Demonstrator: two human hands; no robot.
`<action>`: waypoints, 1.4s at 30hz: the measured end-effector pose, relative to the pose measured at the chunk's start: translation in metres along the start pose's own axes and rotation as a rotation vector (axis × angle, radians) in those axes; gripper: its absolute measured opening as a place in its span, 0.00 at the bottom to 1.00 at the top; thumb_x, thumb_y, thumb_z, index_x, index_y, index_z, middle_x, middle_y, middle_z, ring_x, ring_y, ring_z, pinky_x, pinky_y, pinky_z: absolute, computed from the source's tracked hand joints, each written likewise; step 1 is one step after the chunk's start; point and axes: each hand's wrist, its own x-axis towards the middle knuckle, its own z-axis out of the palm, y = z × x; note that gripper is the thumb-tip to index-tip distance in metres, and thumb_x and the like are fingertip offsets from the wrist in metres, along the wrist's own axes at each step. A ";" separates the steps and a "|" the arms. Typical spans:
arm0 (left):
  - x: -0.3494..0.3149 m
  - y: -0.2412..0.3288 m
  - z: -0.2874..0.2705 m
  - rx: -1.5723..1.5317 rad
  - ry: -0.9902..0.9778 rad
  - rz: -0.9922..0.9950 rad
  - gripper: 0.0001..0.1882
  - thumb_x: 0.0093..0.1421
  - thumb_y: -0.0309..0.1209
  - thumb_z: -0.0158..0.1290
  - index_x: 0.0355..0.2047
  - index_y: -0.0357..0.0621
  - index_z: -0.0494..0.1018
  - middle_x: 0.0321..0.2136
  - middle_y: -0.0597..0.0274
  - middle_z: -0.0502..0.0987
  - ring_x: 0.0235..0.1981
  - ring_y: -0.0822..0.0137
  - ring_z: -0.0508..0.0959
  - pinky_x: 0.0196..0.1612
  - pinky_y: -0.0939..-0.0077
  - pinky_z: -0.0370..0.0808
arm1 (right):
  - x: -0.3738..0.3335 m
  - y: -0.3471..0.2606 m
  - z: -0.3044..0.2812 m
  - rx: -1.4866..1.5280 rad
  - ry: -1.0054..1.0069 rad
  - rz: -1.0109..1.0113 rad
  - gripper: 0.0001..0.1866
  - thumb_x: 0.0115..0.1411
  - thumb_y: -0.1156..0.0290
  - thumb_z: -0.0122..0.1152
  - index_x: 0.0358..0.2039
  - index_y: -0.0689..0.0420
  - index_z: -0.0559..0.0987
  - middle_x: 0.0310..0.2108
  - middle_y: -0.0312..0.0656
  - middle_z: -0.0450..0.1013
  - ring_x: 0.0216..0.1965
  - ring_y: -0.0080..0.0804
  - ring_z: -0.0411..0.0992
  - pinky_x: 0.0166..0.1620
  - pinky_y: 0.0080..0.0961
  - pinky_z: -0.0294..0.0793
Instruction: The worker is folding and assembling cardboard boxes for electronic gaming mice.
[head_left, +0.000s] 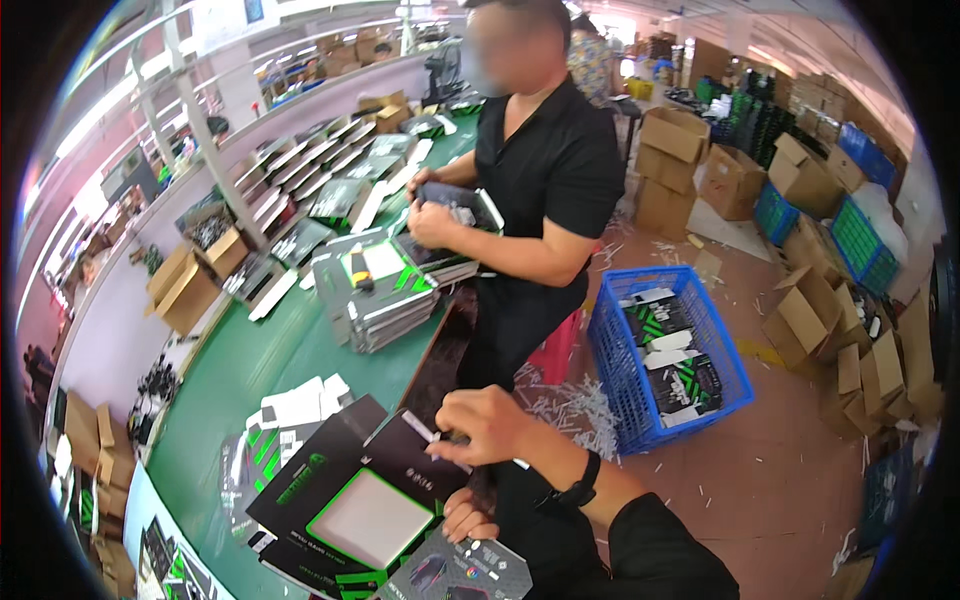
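Note:
A flat black carton [355, 480] with green trim and a pale square window lies at the near end of the green table [250, 370]. My right hand [490, 425], a black watch on its wrist, pinches a small white strip at the carton's right edge. Only the fingers of my left hand [468, 518] show; they curl around the carton's lower right edge from beneath. A grey printed package [455, 572] lies just below that hand. More flat black and green cartons [255, 455] are piled to the left.
Across the table a person in black [545, 170] holds a dark box over stacked grey trays [375, 290]. A blue crate [665, 355] of boxes stands on the floor among white scraps. Cardboard boxes [800, 310] crowd the right side, and brown cartons [185, 285] sit along the table's far edge.

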 end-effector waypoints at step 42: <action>0.054 -0.047 0.179 3.414 0.502 0.096 0.24 0.48 0.29 0.66 0.42 0.37 0.69 0.41 0.41 0.69 0.48 0.39 0.70 0.56 0.48 0.65 | -0.023 -0.088 -0.025 0.042 -0.419 0.504 0.23 0.52 0.49 0.71 0.28 0.58 0.76 0.17 0.44 0.71 0.23 0.48 0.74 0.27 0.38 0.71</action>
